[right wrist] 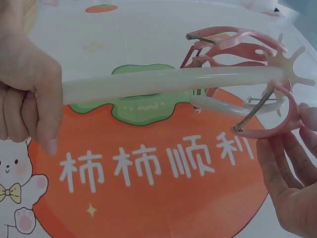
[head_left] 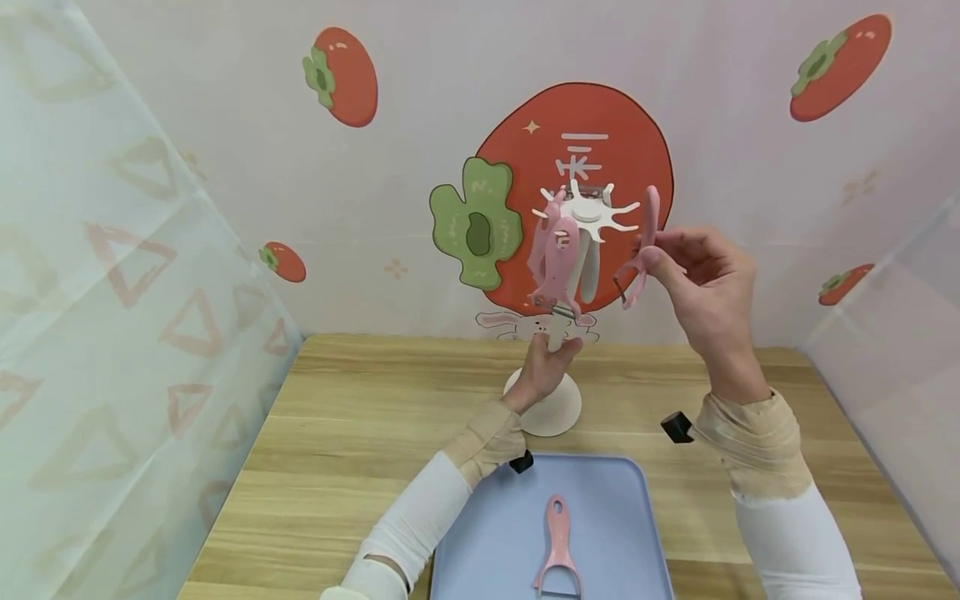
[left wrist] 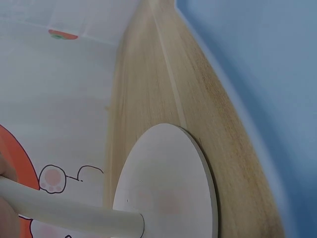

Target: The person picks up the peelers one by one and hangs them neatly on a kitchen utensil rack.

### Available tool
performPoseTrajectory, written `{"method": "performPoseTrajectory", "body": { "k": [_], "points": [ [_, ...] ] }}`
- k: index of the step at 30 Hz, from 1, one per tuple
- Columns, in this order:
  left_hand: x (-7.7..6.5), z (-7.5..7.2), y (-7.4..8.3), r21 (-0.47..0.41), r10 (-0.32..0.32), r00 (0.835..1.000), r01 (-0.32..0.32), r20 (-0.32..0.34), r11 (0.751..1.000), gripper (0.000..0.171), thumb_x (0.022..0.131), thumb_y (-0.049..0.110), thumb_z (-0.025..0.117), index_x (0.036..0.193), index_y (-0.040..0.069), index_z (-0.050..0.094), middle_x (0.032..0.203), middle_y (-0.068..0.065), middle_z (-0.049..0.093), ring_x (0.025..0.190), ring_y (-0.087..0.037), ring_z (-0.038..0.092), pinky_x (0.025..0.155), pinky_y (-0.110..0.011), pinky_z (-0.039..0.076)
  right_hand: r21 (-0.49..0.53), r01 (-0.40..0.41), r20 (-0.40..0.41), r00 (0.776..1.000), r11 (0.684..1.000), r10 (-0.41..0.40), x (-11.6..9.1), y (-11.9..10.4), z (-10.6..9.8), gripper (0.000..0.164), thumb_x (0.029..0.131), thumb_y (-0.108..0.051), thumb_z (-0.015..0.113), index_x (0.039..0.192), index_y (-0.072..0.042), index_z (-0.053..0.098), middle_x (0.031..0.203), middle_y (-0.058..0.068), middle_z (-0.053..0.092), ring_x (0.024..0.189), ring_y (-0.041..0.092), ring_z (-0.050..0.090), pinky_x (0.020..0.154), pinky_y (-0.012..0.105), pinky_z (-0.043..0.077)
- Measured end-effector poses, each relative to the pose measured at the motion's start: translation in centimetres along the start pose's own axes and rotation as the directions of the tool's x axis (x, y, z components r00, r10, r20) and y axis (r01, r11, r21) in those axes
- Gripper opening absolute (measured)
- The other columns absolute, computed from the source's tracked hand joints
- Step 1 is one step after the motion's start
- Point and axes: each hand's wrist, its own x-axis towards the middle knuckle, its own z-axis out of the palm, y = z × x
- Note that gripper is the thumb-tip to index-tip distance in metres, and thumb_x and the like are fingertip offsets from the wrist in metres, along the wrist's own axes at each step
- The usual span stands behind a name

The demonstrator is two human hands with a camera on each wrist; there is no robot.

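Observation:
A white stand with a round base [head_left: 562, 417] and a hooked, star-shaped top [head_left: 587, 215] stands behind the tray. My left hand [head_left: 546, 368] grips its post [right wrist: 148, 85] partway up. Several pink peelers [head_left: 558, 265] hang from the hooks on the left side, along with a white one [head_left: 590, 275]. At the right of the top, my right hand [head_left: 708, 287] pinches a pink peeler [head_left: 651, 212] between thumb and fingers, its bladed end pointing down. In the right wrist view this peeler's frame [right wrist: 267, 133] overlaps the hooks.
A blue tray [head_left: 480, 533] lies at the front of the wooden table [head_left: 360, 433], with another pink peeler [head_left: 558, 533] on it. Behind the table hangs a pale backdrop [head_left: 420, 150] printed with persimmons. A pale patterned curtain [head_left: 97, 333] closes off the left side.

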Motion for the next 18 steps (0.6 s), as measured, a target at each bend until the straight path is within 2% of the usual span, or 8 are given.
{"method": "performPoseTrajectory", "body": {
  "k": [3, 4, 6, 9, 12, 14, 15, 18],
  "points": [
    [0.02, -0.01, 0.06, -0.015, -0.003, 1.0, 0.003, 0.002, 1.0, 0.042, 0.1, 0.005, 0.057, 0.141, 0.001, 0.059, 0.13, -0.02, 0.068, 0.102, -0.007, 0.054, 0.096, -0.028, 0.045, 0.018, 0.01, 0.015, 1.0, 1.0, -0.01, 0.2, 0.09, 0.2, 0.027, 0.085, 0.013, 0.073, 0.111, 0.019, 0.068, 0.097, 0.017, 0.078, 0.083, 0.022, 0.074, 0.077, 0.025, 0.06],
    [0.01, 0.01, 0.05, -0.016, -0.008, 1.0, 0.008, 0.005, 1.0, 0.042, 0.1, 0.005, 0.057, 0.141, 0.002, 0.059, 0.128, -0.019, 0.069, 0.1, -0.007, 0.054, 0.094, -0.028, 0.045, 0.027, 0.012, 0.021, 1.0, 1.0, -0.013, 0.24, 0.1, 0.25, 0.028, 0.085, 0.013, 0.072, 0.112, 0.019, 0.068, 0.097, 0.017, 0.078, 0.083, 0.023, 0.074, 0.078, 0.026, 0.06],
    [-0.04, 0.03, 0.09, -0.015, -0.017, 1.0, 0.017, 0.009, 1.0, 0.041, 0.1, 0.006, 0.057, 0.141, 0.002, 0.06, 0.105, -0.021, 0.07, 0.087, -0.006, 0.053, 0.087, -0.027, 0.044, 0.041, 0.015, 0.035, 0.999, 0.999, -0.016, 0.3, 0.15, 0.36, 0.029, 0.085, 0.014, 0.071, 0.114, 0.019, 0.068, 0.098, 0.018, 0.077, 0.086, 0.024, 0.074, 0.08, 0.027, 0.06],
    [-0.05, 0.09, 0.09, -0.013, -0.026, 1.0, 0.026, 0.01, 1.0, 0.04, 0.099, 0.006, 0.057, 0.138, 0.0, 0.062, 0.077, -0.017, 0.055, 0.071, -0.008, 0.044, 0.076, -0.026, 0.04, 0.063, 0.013, 0.056, 0.998, 0.998, -0.017, 0.36, 0.25, 0.51, 0.031, 0.086, 0.015, 0.07, 0.116, 0.018, 0.068, 0.1, 0.02, 0.077, 0.088, 0.025, 0.075, 0.083, 0.029, 0.06],
    [-0.04, 0.13, 0.12, -0.01, -0.021, 1.0, 0.021, 0.001, 1.0, 0.038, 0.099, 0.006, 0.057, 0.136, -0.002, 0.063, 0.074, -0.012, 0.05, 0.068, -0.009, 0.041, 0.073, -0.027, 0.037, 0.073, 0.011, 0.068, 0.998, 0.997, -0.016, 0.38, 0.39, 0.66, 0.031, 0.087, 0.015, 0.069, 0.117, 0.019, 0.068, 0.1, 0.02, 0.077, 0.089, 0.025, 0.075, 0.083, 0.03, 0.06],
    [-0.02, 0.14, 0.11, -0.011, -0.011, 1.0, 0.011, -0.007, 1.0, 0.038, 0.099, 0.006, 0.058, 0.135, -0.003, 0.063, 0.072, -0.014, 0.051, 0.066, -0.009, 0.04, 0.071, -0.028, 0.037, 0.073, 0.009, 0.07, 0.997, 0.997, -0.014, 0.39, 0.49, 0.74, 0.03, 0.087, 0.015, 0.069, 0.117, 0.019, 0.068, 0.1, 0.02, 0.077, 0.088, 0.025, 0.075, 0.083, 0.03, 0.06],
    [-0.02, 0.12, 0.13, -0.014, -0.004, 1.0, 0.004, -0.01, 1.0, 0.038, 0.099, 0.005, 0.059, 0.136, -0.003, 0.063, 0.077, -0.016, 0.057, 0.069, -0.009, 0.043, 0.072, -0.027, 0.038, 0.073, 0.007, 0.071, 0.997, 0.997, -0.012, 0.39, 0.54, 0.78, 0.03, 0.087, 0.015, 0.069, 0.117, 0.019, 0.068, 0.1, 0.02, 0.077, 0.088, 0.025, 0.075, 0.083, 0.03, 0.06],
    [0.0, 0.09, 0.12, -0.022, 0.014, 1.0, -0.014, -0.008, 1.0, 0.04, 0.099, 0.004, 0.059, 0.138, -0.004, 0.061, 0.087, -0.025, 0.062, 0.074, -0.008, 0.046, 0.076, -0.027, 0.04, 0.058, 0.002, 0.071, 0.997, 0.998, -0.007, 0.38, 0.65, 0.88, 0.03, 0.087, 0.014, 0.069, 0.116, 0.018, 0.069, 0.099, 0.019, 0.077, 0.088, 0.024, 0.075, 0.084, 0.03, 0.06]
  ]
}}
